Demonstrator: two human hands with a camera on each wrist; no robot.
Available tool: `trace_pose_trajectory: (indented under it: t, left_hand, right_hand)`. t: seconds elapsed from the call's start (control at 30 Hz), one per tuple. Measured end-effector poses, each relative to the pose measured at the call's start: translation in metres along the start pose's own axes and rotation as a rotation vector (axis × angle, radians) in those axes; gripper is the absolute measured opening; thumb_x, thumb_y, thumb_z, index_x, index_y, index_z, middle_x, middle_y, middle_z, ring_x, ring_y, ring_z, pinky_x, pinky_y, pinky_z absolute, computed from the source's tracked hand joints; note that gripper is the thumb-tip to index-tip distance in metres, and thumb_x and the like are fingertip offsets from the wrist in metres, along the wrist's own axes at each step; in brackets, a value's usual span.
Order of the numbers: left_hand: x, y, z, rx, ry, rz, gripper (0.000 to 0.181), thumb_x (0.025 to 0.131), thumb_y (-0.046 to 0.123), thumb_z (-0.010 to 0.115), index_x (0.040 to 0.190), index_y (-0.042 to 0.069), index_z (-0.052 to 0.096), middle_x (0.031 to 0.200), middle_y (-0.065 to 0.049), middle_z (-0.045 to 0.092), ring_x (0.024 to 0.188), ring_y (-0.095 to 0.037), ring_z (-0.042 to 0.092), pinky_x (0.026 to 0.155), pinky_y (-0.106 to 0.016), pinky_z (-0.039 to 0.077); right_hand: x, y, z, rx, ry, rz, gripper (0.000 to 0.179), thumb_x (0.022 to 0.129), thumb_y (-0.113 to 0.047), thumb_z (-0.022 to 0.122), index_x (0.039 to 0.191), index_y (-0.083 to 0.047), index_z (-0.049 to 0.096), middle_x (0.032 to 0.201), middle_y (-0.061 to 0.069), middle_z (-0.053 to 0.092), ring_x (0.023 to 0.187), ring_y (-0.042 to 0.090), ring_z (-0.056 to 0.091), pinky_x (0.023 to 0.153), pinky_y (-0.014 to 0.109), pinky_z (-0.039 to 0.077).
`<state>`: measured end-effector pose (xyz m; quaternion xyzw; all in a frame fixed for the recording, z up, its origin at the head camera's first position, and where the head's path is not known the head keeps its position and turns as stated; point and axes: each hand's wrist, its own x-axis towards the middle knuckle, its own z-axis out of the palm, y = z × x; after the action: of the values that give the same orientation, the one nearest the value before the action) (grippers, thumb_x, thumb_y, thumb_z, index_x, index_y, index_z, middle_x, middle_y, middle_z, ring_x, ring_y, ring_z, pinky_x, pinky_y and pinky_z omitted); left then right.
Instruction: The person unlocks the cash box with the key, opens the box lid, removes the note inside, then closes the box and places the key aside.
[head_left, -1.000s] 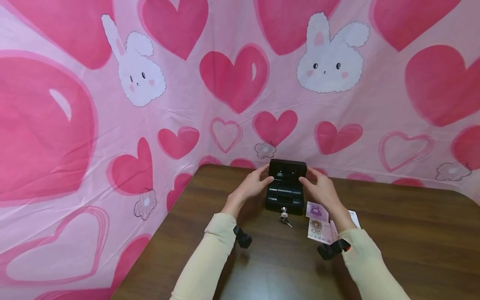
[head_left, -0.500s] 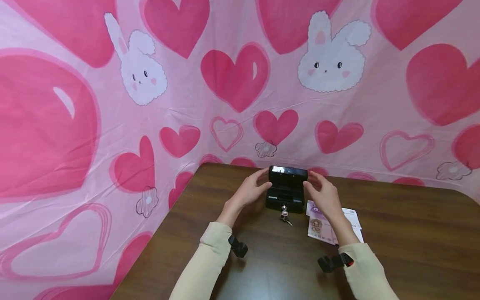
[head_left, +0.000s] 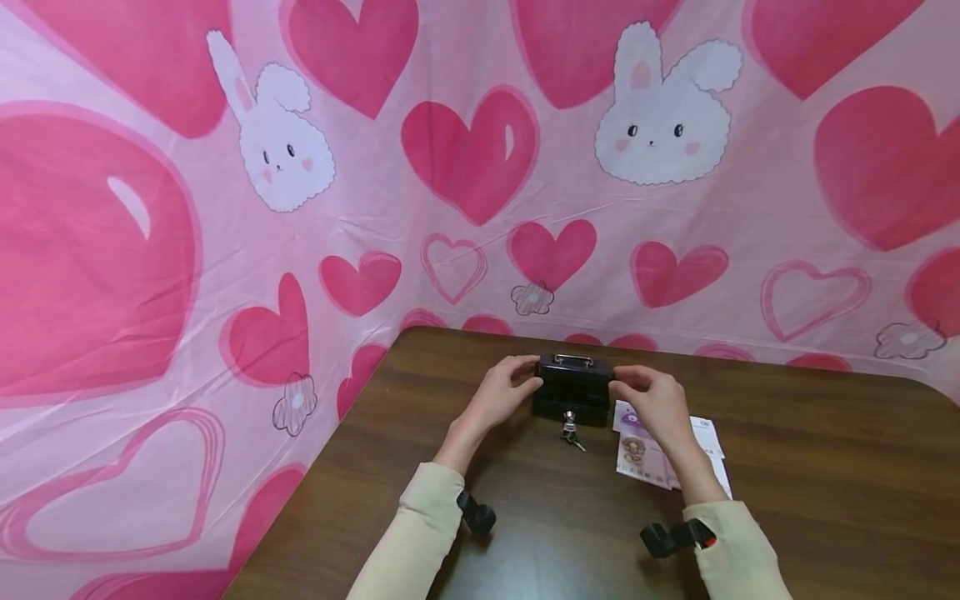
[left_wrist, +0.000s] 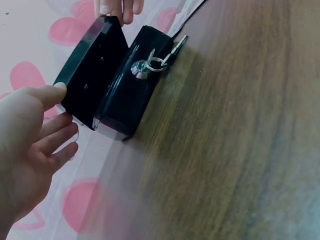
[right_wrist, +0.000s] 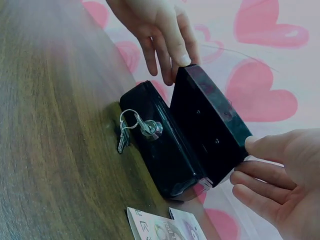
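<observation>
A small black cash box (head_left: 558, 408) sits on the wooden table, its lid (head_left: 576, 377) tilted partway over the body. Keys (head_left: 573, 442) on a ring hang from the lock (left_wrist: 140, 69) on its front. My left hand (head_left: 497, 396) pinches the lid's left corner, thumb on the front edge and fingers behind. At the opposite corner, my right hand (head_left: 660, 408) holds the lid likewise between thumb and fingers. Both wrist views show a gap between lid and body. The carrying handle (head_left: 573, 360) shows on top of the lid in the head view.
Purple and pink banknotes (head_left: 642, 463) lie right of the box, partly under my right forearm, beside white paper slips (head_left: 708, 437). A pink heart-print cloth (head_left: 465, 192) hangs behind the brown table (head_left: 825, 467). Each wrist wears a black camera (head_left: 477, 513).
The lid has swung forward and down from nearly upright, bringing its handle into view. Both hands have come down with it, keeping hold of its corners. The box body stays in place.
</observation>
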<state>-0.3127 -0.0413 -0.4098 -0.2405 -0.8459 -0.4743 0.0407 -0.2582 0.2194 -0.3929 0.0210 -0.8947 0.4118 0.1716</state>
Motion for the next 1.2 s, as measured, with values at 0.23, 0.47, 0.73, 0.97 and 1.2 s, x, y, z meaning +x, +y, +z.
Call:
trace_pose_trajectory:
  t: [0.23,0.47,0.73,0.97,1.2]
  left_hand:
    - [-0.002,-0.002,0.003,0.013,0.005,0.007,0.04,0.096,0.02,0.067,0.135,0.013,0.062,0.127,-0.01,0.064,0.121,-0.023,0.062,0.107,-0.04,0.048]
    - [-0.007,-0.008,0.006,0.012,-0.026,0.015,0.035,0.097,0.02,0.065,0.131,0.019,0.066,0.123,-0.005,0.064,0.119,-0.021,0.061,0.106,-0.039,0.048]
    - [-0.007,-0.012,0.007,0.037,-0.02,0.032,0.029,0.095,0.017,0.067,0.124,0.016,0.071,0.114,-0.006,0.065,0.113,-0.023,0.063,0.102,-0.037,0.051]
    - [-0.008,-0.013,0.007,0.067,-0.037,0.021,0.026,0.095,0.019,0.068,0.121,0.018,0.073,0.11,-0.005,0.065,0.106,-0.022,0.062,0.096,-0.039,0.053]
    - [-0.009,-0.014,0.007,0.03,-0.058,-0.048,0.026,0.096,0.024,0.067,0.121,0.023,0.071,0.117,-0.003,0.065,0.108,-0.021,0.067,0.093,-0.035,0.056]
  right_hand:
    - [0.001,0.003,-0.002,-0.02,-0.024,-0.029,0.028,0.092,-0.017,0.069,0.117,-0.005,0.072,0.112,0.017,0.074,0.103,0.034,0.07,0.091,0.052,0.053]
    - [0.0,0.006,-0.004,-0.066,-0.088,-0.047,0.02,0.091,-0.011,0.069,0.109,-0.003,0.074,0.107,0.018,0.075,0.097,0.033,0.07,0.088,0.051,0.054]
    - [0.001,0.008,-0.003,-0.07,-0.121,-0.066,0.019,0.088,-0.009,0.072,0.106,-0.003,0.075,0.103,0.017,0.076,0.094,0.031,0.072,0.085,0.045,0.054]
    - [0.001,0.009,-0.004,-0.088,-0.177,-0.067,0.018,0.089,-0.012,0.072,0.105,-0.005,0.076,0.104,0.016,0.076,0.094,0.028,0.071,0.086,0.046,0.055]
    - [0.0,0.005,-0.006,-0.11,-0.186,-0.072,0.02,0.092,-0.02,0.07,0.106,-0.007,0.075,0.105,0.016,0.075,0.094,0.028,0.069,0.087,0.048,0.054]
